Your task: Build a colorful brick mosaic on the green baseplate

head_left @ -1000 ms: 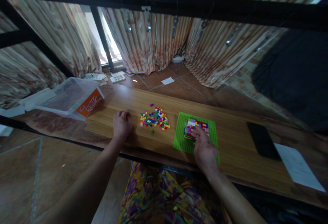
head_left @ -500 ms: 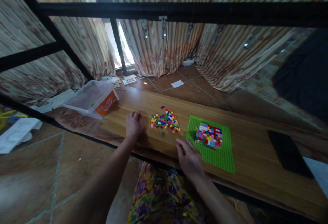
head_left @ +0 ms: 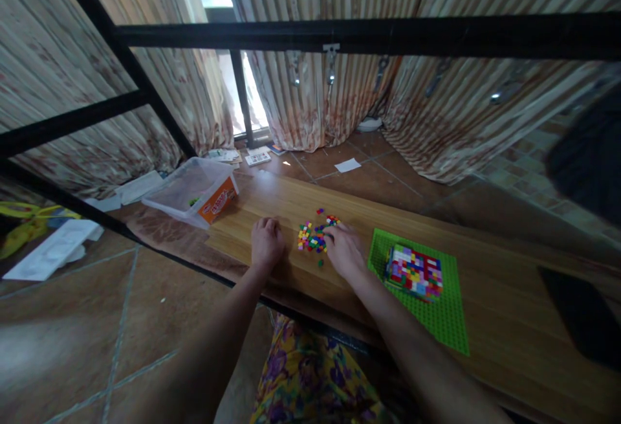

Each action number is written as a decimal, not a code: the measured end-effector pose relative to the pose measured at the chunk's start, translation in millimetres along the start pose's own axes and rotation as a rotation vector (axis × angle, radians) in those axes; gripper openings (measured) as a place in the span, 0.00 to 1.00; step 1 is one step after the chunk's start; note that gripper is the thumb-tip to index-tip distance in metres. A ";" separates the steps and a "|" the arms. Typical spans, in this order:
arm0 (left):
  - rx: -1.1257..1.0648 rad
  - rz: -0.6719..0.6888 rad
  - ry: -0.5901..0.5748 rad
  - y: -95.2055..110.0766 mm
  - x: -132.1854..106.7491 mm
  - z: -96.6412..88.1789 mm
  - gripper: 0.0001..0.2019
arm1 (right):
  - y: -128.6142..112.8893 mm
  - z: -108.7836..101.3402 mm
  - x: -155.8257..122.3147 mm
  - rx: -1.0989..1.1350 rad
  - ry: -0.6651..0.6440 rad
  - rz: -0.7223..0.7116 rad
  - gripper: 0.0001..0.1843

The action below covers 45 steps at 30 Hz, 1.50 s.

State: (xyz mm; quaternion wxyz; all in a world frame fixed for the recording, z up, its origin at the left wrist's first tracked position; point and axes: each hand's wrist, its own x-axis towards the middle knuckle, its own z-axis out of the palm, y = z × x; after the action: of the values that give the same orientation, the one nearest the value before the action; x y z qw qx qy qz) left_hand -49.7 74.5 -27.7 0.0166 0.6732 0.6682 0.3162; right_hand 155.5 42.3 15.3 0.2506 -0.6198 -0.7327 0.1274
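Note:
A heap of small coloured bricks (head_left: 313, 236) lies on the wooden table (head_left: 291, 200). My right hand (head_left: 343, 250) rests on the right side of that heap, fingers curled down among the bricks; what they pinch, if anything, is hidden. My left hand (head_left: 266, 243) sits on the table just left of the heap, fingers curled under in a loose fist. To the right lies a green baseplate (head_left: 439, 323) carrying a square multicoloured brick block (head_left: 414, 272).
A clear plastic tub (head_left: 191, 191) with an orange label stands at the table's left end. A black phone (head_left: 579, 314) lies at the far right. A black metal frame crosses the view above. Papers and curtains lie beyond on the tiled floor.
My right hand left the brick block on the baseplate and moved left onto the loose brick heap. My left hand stayed put. The camera view swung left.

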 end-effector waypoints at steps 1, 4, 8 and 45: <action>-0.005 -0.003 0.000 0.4 -0.1 -0.2 0.11 | -0.6 1.7 3.4 -0.013 -0.027 -0.009 0.11; -0.011 -0.008 -0.004 1.4 -0.1 -0.6 0.11 | -2.1 7.4 6.2 -0.046 -0.105 -0.052 0.10; -0.024 -0.019 -0.008 1.7 -0.3 -1.1 0.11 | -1.0 11.0 5.1 -0.088 -0.158 -0.091 0.12; -0.029 0.001 0.001 -2.8 0.5 2.9 0.11 | 9.4 -15.4 -25.0 0.218 -0.003 0.025 0.13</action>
State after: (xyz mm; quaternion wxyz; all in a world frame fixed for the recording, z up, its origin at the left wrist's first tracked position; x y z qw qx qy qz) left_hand -51.0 76.4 -31.1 0.0259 0.6732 0.6630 0.3263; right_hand 174.2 18.0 18.4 0.3137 -0.5977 -0.7071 0.2105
